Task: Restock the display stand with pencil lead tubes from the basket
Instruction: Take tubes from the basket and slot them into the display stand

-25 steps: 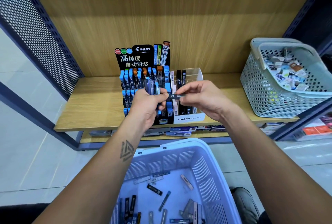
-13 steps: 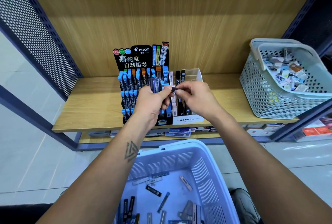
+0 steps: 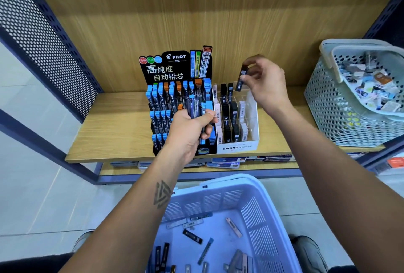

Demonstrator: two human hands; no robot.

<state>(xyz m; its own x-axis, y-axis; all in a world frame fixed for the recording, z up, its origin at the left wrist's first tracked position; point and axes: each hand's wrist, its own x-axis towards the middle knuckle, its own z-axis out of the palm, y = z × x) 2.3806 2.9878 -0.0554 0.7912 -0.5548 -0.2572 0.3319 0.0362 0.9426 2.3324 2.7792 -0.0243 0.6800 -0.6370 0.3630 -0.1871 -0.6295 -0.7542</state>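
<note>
While left hand (image 3: 192, 128) grips tubes (image 3: 195, 106), right hand (image 3: 265, 82) pinches black tube (image 3: 241, 77) above clear stand (image 3: 251, 106).

A wood-grain shelf (image 3: 113, 124) with matching back panel (image 3: 196, 10) stands between perforated dark metal sides (image 3: 43, 32) over pale floor tiles (image 3: 32, 196).

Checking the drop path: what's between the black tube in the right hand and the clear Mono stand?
Nothing, in the head view: black tube hangs over the clear stand, only air between.

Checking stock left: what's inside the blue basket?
Loose lead tubes lie scattered on the blue basket floor, black, grey and clear ones. The near part is cut off by the frame and the left arm.
</note>
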